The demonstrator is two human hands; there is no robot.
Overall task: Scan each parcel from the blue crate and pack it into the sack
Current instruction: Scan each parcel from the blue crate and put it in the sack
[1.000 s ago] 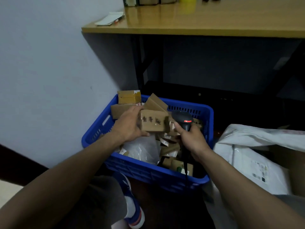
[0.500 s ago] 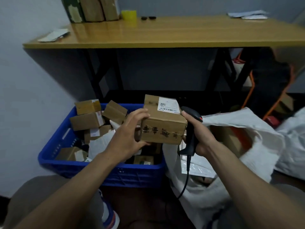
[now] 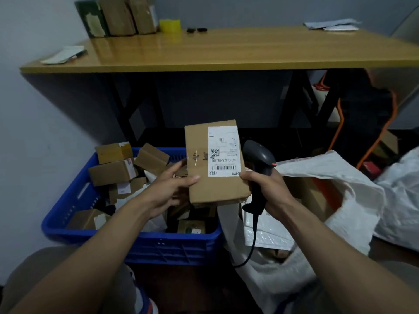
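Two containers on the floor under the table (image 3: 226, 53): blue crate (image 3: 145, 248) at left, white sack (image 3: 353, 200) just beside it at right.

Crate: heaped with small cardboard boxes (image 3: 113, 172), several bearing white labels, stacked highest at the back left corner. White plastic wrapping and some dark items show lower down among them. Count not readable; much is hidden behind the arms.

Sack: mouth open and slumped, its near lip touching the crate's right wall. A white padded mailer (image 3: 269, 234) lies flat inside. Brown cardboard shows deeper in and toward the back.

Box (image 3: 217, 189): held in the air above the crate's right end, close to the sack mouth, clear of both. Broad face turned up toward the camera, tilted. Label (image 3: 223, 152) on that face, with barcode and printed code readable, text upside down from this view.

Left hand (image 3: 167, 191): grips the box by its left edge, thumb on the upper face, fingers underneath and along the side.

Right hand (image 3: 269, 186): fingers wrapped round the handle of the black scanner (image 3: 260, 155), closed tight; the thumb side also touches the box's right edge. Scanner head rises beside the label, against the box's right side; a small red light shows on it. Cable (image 3: 251, 248) hangs from the handle down into the sack mouth.
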